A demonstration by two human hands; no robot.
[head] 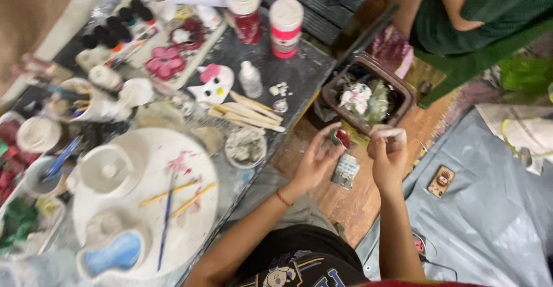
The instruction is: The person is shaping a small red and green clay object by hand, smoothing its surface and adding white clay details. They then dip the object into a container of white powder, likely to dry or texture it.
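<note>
1. Over the bare wooden floor point(357, 200), just past the right edge of the dark paint-smeared table point(299, 74), both hands are raised side by side, forearms running up from the lap.
2. Left hand point(315, 159) is palm-up-ish, fingers curled round a small red and white blob point(342, 138), pinched at the tips.
3. Right hand point(387, 155) is fingers closed on a small whitish lump point(393, 132); too blurry to say what it is.
4. A brown rectangular bin full of scraps point(368, 94) sits just beyond the hands, a small clear packet point(345, 170) below them.
5. Grey tarp point(489, 206) covers the floor to the right; the table is crowded right to its edge.
</note>
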